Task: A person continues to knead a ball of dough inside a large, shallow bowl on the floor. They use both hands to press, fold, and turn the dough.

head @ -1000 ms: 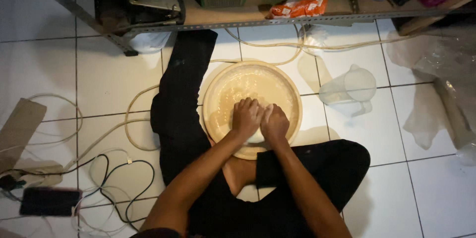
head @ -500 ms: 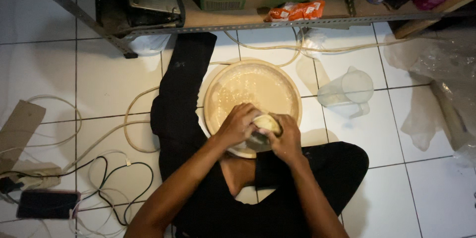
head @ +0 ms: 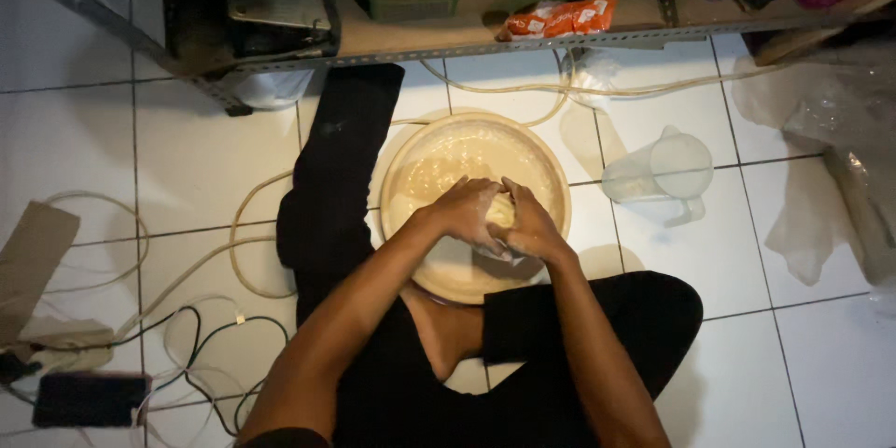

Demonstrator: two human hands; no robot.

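Two hands meet over the round basin (head: 411, 168), which stands on the white tiled floor (head: 84, 159) between the legs of the seated person. I see my left hand (head: 464, 212) and my right hand (head: 529, 227) cupped together, fingers curled around a pale lump of dough (head: 500, 210) held just above the basin's inside. Only a small part of the lump shows between them. A clear plastic jug (head: 665, 171) stands near on the right, apart from the basin. Cables (head: 187, 345) lie on the left.
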